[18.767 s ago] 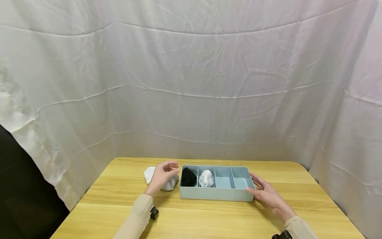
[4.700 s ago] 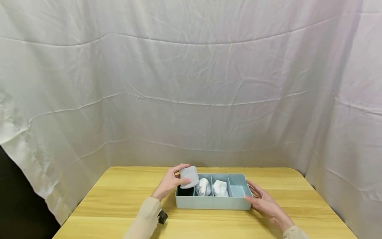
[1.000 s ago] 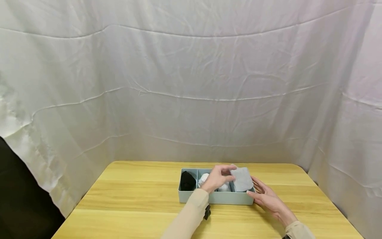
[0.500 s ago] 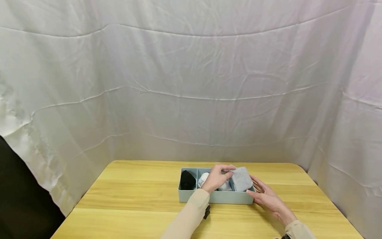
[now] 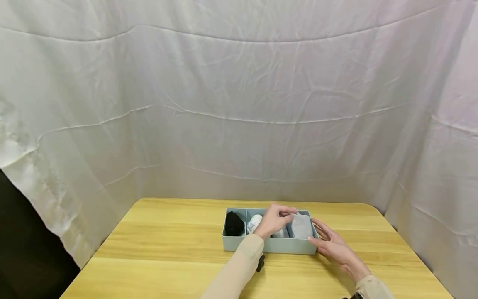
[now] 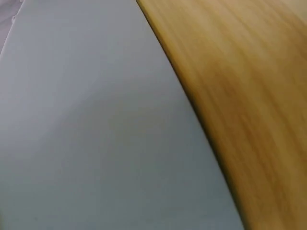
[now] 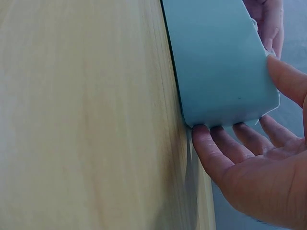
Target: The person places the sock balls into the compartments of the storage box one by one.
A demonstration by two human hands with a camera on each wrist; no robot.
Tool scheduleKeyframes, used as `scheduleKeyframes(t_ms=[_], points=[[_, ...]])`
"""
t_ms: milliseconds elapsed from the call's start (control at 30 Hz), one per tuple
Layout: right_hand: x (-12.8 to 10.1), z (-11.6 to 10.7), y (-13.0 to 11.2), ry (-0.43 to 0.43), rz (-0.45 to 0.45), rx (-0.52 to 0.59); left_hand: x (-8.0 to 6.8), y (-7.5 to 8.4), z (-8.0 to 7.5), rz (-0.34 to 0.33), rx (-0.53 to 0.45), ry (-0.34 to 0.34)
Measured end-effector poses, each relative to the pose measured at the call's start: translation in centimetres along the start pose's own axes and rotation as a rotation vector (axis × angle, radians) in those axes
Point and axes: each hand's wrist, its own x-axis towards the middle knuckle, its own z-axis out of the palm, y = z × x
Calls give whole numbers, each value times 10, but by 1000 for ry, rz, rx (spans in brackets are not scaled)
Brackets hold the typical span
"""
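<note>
A light blue divided storage box (image 5: 270, 246) stands on the table. A light grey folded cloth (image 5: 301, 226) sits in its rightmost compartment. My left hand (image 5: 274, 220) reaches over the box and pinches the cloth's upper left edge. With thumb at the front corner and fingertips against the end wall, my right hand (image 5: 333, 248) holds the box's right end. In the right wrist view, the right hand's fingers (image 7: 211, 148) press the box's end (image 7: 225, 67). The left wrist view shows the box's front wall (image 6: 105, 120) very close up.
A black balled-up cloth (image 5: 234, 224) fills the leftmost compartment. Beside it lies a white bunched cloth (image 5: 254, 223). Another pale cloth (image 5: 280, 232) in the third compartment is partly hidden by the left hand. Pale curtains (image 5: 261, 104) hang behind the wooden table (image 5: 160, 249).
Earlier the left hand lifted the grey cloth over the box's left side and carried it right. Over the last second it sank into the rightmost compartment. The right hand stays at the box's end.
</note>
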Motion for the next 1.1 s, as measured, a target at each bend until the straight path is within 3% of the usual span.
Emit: scheduleKeyframes(t_ms=[133, 333, 600, 800, 933, 1100], points=[[0, 2, -1, -3, -2, -5, -3, -1, -2, -8, 38, -40], [0, 4, 0, -5, 3, -5, -8, -2, -4, -25, 24, 12], [-3, -2, 1, 27, 0, -12, -13, 1, -14, 19, 0, 47], [-8, -5, 1, 55, 9, -33, -29, 0, -32, 75, 27, 39], [-9, -2, -1, 95, -10, -145, -41, -2, -48, 74, 88, 43], [-6, 8, -10, 178, -76, -398, -54, -4, -69, 51, 185, 58]])
